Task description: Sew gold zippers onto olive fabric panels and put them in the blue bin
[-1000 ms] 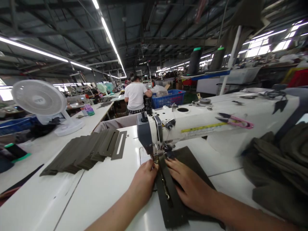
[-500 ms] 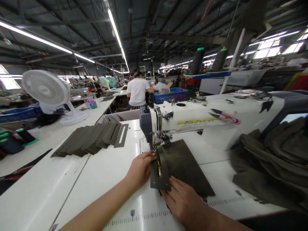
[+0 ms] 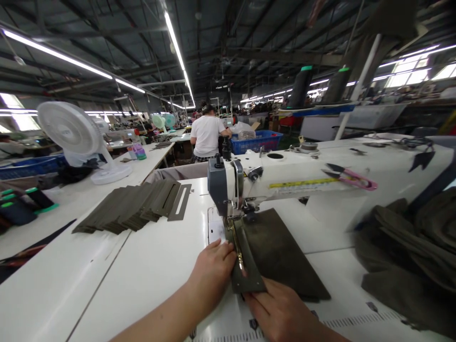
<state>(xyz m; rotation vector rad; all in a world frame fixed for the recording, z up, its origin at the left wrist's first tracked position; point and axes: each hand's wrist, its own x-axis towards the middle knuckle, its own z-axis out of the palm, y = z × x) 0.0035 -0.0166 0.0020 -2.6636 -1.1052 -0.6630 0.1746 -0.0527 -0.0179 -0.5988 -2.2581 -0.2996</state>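
A dark olive strip [image 3: 253, 278] with a gold zipper [image 3: 239, 251] in its slot lies under the needle area of the white sewing machine [image 3: 295, 178]. Along the strip's left edge, my left hand [image 3: 213, 268] presses with bent fingers close together. My right hand [image 3: 280, 308] grips the near right corner of the strip between thumb and fingers, the thumb partly hidden. A larger dark olive panel [image 3: 285, 254] extends to the right of the strip, flat on the white table.
Overlapping olive pieces [image 3: 130, 206] lie at the left beside a slotted template [image 3: 179, 202]. Pink-handled snips [image 3: 356, 179] rest on the machine arm. Olive fabric [image 3: 402, 266] is heaped at right. A white fan [image 3: 71, 128] stands back left; a person [image 3: 207, 135] is ahead.
The strip and zipper have come slightly nearer and to the right, turning a little at the machine. Both hands have moved the same way. The view has also shifted slightly.
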